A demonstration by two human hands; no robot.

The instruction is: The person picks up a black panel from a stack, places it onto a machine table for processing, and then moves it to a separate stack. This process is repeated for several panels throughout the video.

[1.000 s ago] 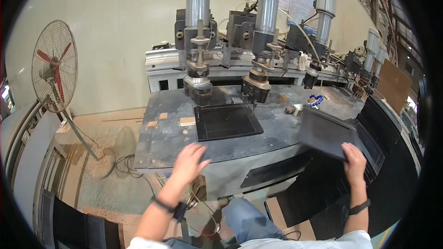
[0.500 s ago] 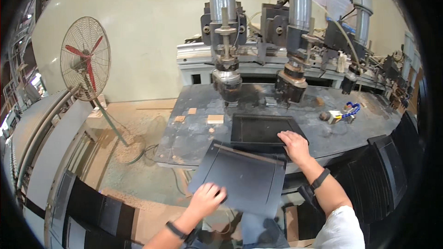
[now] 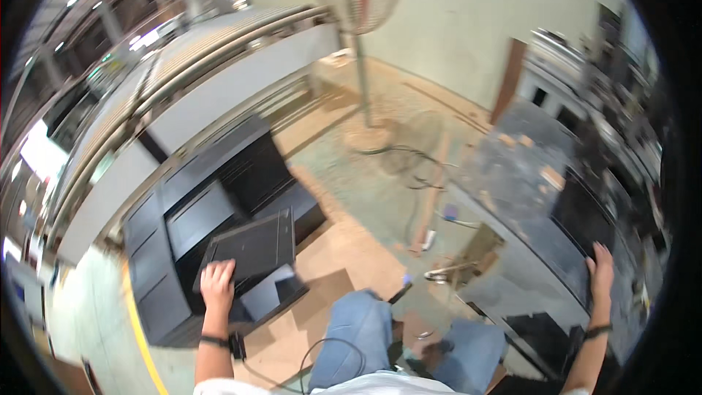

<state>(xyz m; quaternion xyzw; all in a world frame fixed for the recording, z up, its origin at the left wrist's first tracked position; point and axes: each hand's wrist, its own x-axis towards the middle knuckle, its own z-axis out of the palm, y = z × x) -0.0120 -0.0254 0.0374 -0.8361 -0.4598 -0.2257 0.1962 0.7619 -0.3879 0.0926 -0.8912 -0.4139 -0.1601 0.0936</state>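
At the left, my left hand (image 3: 218,285) is closed on the near edge of a flat black panel (image 3: 256,243) with grooved lines near its sides. That panel is tilted over stacks of similar black panels (image 3: 150,274); whether it touches them I cannot tell. Far to the right, my right hand (image 3: 601,269) lies at the near edge of another black panel (image 3: 583,208), which rests on the grey worktable (image 3: 523,175). Its fingers are bent over that edge, slightly smeared by motion.
Small wood scraps (image 3: 552,177) lie on the worktable. A fan on a stand (image 3: 362,66) rises from the sawdust-strewn floor behind. Cables (image 3: 409,157) trail there. A long roller conveyor (image 3: 241,77) runs along the left, beyond the stacks. Cardboard (image 3: 344,249) lies beside the stacks.
My view has swung left toward the stacks. My left hand has carried its panel from the table's front edge over to them. My right hand stays at the panel on the worktable.
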